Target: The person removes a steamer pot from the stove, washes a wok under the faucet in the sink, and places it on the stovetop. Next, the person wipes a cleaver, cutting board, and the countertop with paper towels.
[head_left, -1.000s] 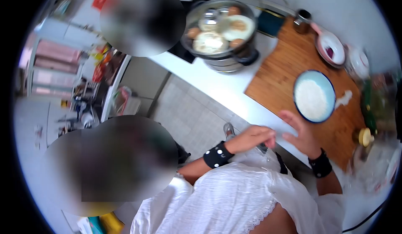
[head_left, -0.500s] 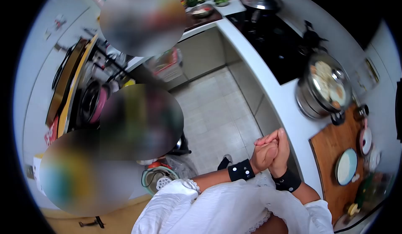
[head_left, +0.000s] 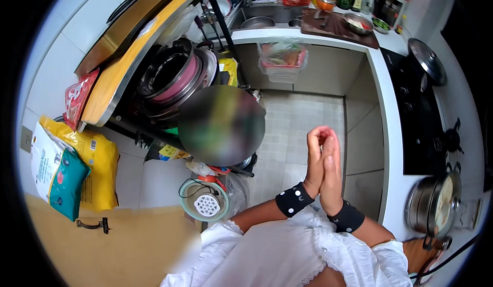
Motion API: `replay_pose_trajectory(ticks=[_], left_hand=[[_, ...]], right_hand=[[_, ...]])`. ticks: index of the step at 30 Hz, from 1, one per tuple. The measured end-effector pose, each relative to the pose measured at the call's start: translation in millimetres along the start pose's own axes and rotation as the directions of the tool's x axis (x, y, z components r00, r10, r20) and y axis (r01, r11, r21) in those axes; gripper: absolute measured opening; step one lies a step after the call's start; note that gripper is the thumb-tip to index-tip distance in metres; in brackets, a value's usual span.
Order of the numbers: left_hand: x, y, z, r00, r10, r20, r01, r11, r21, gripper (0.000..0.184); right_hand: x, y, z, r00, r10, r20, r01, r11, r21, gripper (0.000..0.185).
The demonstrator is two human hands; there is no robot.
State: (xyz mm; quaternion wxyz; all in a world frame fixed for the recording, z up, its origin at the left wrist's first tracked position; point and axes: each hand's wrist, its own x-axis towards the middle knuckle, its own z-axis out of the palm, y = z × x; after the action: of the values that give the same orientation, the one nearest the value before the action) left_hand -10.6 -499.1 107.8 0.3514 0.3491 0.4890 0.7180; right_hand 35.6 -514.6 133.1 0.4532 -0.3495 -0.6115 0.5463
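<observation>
My left hand [head_left: 314, 165] and my right hand [head_left: 331, 176] are pressed together, palm against palm, in front of my body over the floor. Their fingers are mostly stretched out, the left ones bending a little at the tips. I see no object between them, though the space between the palms is hidden. A black band with white dots wraps each wrist. The nearest large thing is the white counter [head_left: 393, 187] to the right, which neither hand touches.
A steamer pot [head_left: 422, 205] stands at the right beside the black stove [head_left: 413, 128]. At the back are a chopping board [head_left: 328, 27], a sink, and a bin [head_left: 282, 74] hung on the cabinet. Basins [head_left: 174, 84] are stacked under a wooden shelf; a pale green bucket [head_left: 187, 210] sits lower left.
My view has swung left, bringing the sink and yellow bags into sight. My hands have gone from clasped with curled fingers to palms together with fingers straighter.
</observation>
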Motion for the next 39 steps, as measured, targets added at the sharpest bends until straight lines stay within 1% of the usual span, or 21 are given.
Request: replay_pose_trajectory(ticks=[1, 2, 4, 7, 8, 10, 11, 14, 15, 18, 21, 24, 26, 27, 29, 30, 32, 33, 35, 38, 39], left_hand=[[11, -1, -4, 0.999, -0.033, 0.013, 0.033, 0.999, -0.021, 0.035], [25, -21, -9, 0.994, 0.110, 0.024, -0.112, 0.990, 0.087, 0.044], [56, -20, -9, 0.987, -0.131, 0.097, 0.146, 0.973, -0.177, 0.050], [98, -27, 16, 0.965, -0.206, 0.160, 0.258, 0.836, -0.484, 0.054], [112, -18, 27, 0.937, -0.281, 0.208, 0.348, 0.802, -0.485, 0.053], [143, -31, 52, 0.912, -0.277, 0.302, 0.390, 0.811, -0.437, 0.052], [152, -25, 73, 0.920, -0.234, 0.315, 0.333, 0.891, -0.309, 0.051], [200, -54, 108, 0.886, -0.041, 0.462, 0.074, 0.996, -0.053, 0.053], [218, -71, 115, 0.878, 0.027, 0.477, -0.101, 0.986, 0.131, 0.053], [257, -107, 120, 0.816, 0.216, 0.536, -0.413, 0.867, 0.278, 0.052], [300, -123, 131, 0.747, 0.377, 0.547, -0.574, 0.782, 0.245, 0.048], [346, -138, 146, 0.700, 0.466, 0.541, -0.674, 0.681, 0.286, 0.045], [382, -156, 148, 0.722, 0.409, 0.558, -0.666, 0.629, 0.402, 0.043], [404, -166, 155, 0.760, 0.434, 0.484, -0.650, 0.528, 0.547, 0.040], [464, -203, 142, 0.942, 0.222, 0.251, -0.311, 0.858, 0.408, 0.034], [494, -222, 134, 0.986, 0.069, 0.154, -0.112, 0.951, 0.288, 0.031], [547, -246, 129, 0.908, 0.288, 0.303, -0.418, 0.616, 0.667, 0.032], [573, -256, 130, 0.869, 0.304, 0.390, -0.494, 0.536, 0.685, 0.033], [622, -281, 139, 0.875, 0.296, 0.383, -0.484, 0.516, 0.707, 0.034], [678, -317, 146, 0.898, 0.214, 0.384, -0.439, 0.475, 0.762, 0.043], [692, -326, 147, 0.907, 0.161, 0.390, -0.419, 0.459, 0.784, 0.046]], right_hand=[[15, 11, -1, 0.998, -0.044, 0.055, 0.048, 0.997, -0.066, 0.051], [31, 21, -3, 0.990, -0.088, 0.112, 0.102, 0.986, -0.131, 0.049], [70, 42, -4, 0.976, -0.110, 0.189, 0.132, 0.985, -0.109, 0.047], [143, 57, -23, 0.955, -0.194, 0.225, 0.242, 0.948, -0.207, 0.045], [171, 59, -35, 0.948, -0.223, 0.226, 0.280, 0.923, -0.265, 0.045], [235, 74, -60, 0.949, -0.286, 0.131, 0.312, 0.908, -0.280, 0.045], [263, 78, -74, 0.946, -0.313, 0.087, 0.325, 0.902, -0.282, 0.046], [327, 82, -117, 0.992, 0.122, -0.027, -0.118, 0.984, 0.132, 0.054], [342, 86, -121, 0.982, 0.187, 0.033, -0.189, 0.944, 0.269, 0.058], [360, 79, -128, 0.926, 0.339, 0.165, -0.377, 0.809, 0.451, 0.061], [387, 91, -139, 0.892, 0.334, 0.303, -0.450, 0.623, 0.640, 0.061], [415, 88, -146, 0.931, 0.274, 0.242, -0.365, 0.666, 0.650, 0.057], [428, 90, -149, 0.899, 0.393, 0.193, -0.417, 0.635, 0.650, 0.053], [436, 93, -150, 0.880, 0.444, 0.168, -0.437, 0.622, 0.650, 0.050], [451, 111, -153, 0.866, 0.452, 0.213, -0.496, 0.723, 0.482, 0.046], [462, 119, -155, 0.856, 0.460, 0.235, -0.517, 0.763, 0.389, 0.044], [500, 125, -160, 0.871, 0.431, 0.234, -0.486, 0.826, 0.287, 0.035], [522, 136, -162, 0.871, 0.447, 0.204, -0.489, 0.828, 0.274, 0.033], [566, 157, -166, 0.855, 0.510, 0.091, -0.509, 0.794, 0.334, 0.024], [624, 209, -188, 0.893, 0.449, -0.027, -0.450, 0.893, -0.028, 0.021], [641, 217, -191, 0.881, 0.470, -0.055, -0.473, 0.879, -0.060, 0.020]])
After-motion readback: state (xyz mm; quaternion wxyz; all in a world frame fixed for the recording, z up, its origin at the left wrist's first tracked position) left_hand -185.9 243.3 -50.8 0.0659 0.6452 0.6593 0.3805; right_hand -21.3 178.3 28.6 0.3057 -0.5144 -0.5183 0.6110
